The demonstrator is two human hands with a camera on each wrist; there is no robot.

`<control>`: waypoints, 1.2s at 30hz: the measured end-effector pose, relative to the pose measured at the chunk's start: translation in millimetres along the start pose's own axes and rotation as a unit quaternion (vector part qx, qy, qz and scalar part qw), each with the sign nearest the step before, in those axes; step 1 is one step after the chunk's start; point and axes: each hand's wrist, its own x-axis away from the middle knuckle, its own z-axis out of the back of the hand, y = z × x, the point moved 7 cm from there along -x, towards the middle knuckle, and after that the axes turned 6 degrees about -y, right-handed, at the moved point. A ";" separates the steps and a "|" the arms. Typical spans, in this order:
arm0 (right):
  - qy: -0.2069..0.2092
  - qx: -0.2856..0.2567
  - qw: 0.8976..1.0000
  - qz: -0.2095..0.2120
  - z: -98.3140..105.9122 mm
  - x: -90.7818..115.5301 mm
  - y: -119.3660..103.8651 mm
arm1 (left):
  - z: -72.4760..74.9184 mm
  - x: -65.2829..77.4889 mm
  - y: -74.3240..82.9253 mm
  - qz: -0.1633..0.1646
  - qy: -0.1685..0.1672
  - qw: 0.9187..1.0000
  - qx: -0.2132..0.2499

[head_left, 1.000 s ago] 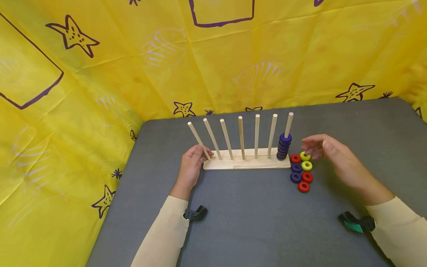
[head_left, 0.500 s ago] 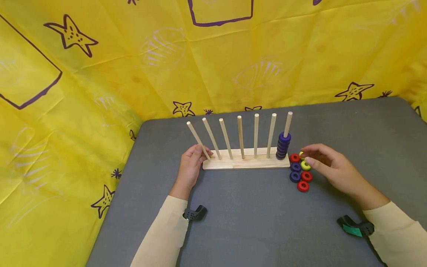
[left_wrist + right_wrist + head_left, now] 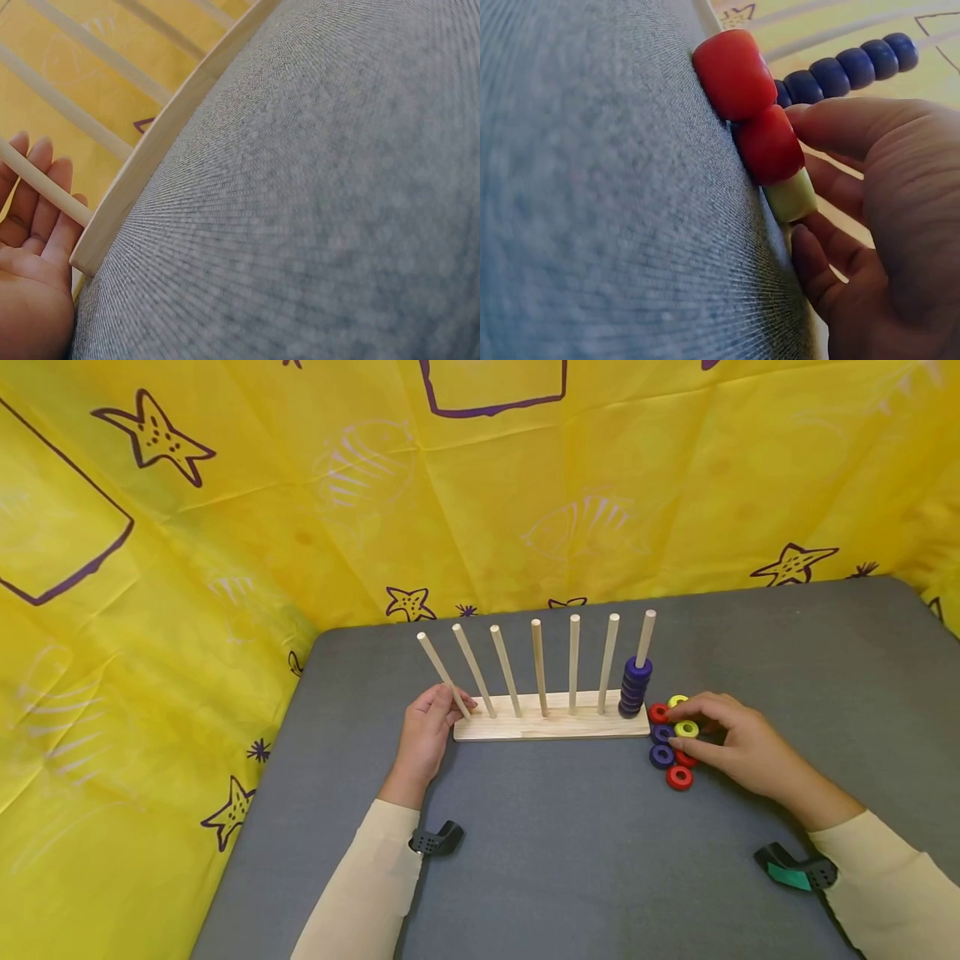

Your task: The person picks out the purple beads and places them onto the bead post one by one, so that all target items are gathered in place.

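Note:
A wooden peg stand (image 3: pixel 551 727) with a row of upright pegs rests on the table. Its rightmost peg carries a stack of dark blue rings (image 3: pixel 634 687). My left hand (image 3: pixel 425 731) is at the stand's left end, relaxed fingers (image 3: pixel 46 184) extending behind the end peg (image 3: pixel 49 187). By the stand's right end, my right hand (image 3: pixel 738 743) reaches over loose rings, thumb and fingers apart around them. Near its fingertips lie a yellow ring (image 3: pixel 686 729), a blue ring (image 3: pixel 662 734) and a red ring (image 3: pixel 659 713). In the right wrist view, the hand borders red rings (image 3: pixel 769 146).
Another blue ring (image 3: pixel 662 756) and a red ring (image 3: pixel 679 777) lie at the near side of the group. The grey tabletop (image 3: pixel 540 860) meets a yellow patterned cloth (image 3: pixel 480 510) behind and at left.
My right hand has moved left and down over the loose rings, its thumb now beside the blue ones. My left hand stays at the stand's end.

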 end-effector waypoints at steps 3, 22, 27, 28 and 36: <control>-0.001 0.019 1.000 -0.002 -1.1 -0.7 -1.4 | 0.8 -0.1 -0.6 0.002 0.001 1.000 -0.003; -0.011 0.042 0.998 -0.053 -12.0 -5.9 -7.2 | 2.2 1.0 -0.3 0.000 -0.001 1.000 -0.015; -0.003 0.043 0.998 -0.044 -12.7 -5.5 -8.0 | 2.0 0.9 0.0 -0.002 -0.002 1.000 -0.014; -0.002 0.042 0.998 -0.042 -12.6 -5.3 -8.1 | 1.7 0.7 0.1 -0.002 -0.002 1.000 -0.013; 0.017 0.042 0.999 -0.020 -9.5 -3.4 -8.6 | 0.4 -0.3 -0.3 -0.003 -0.004 1.000 -0.007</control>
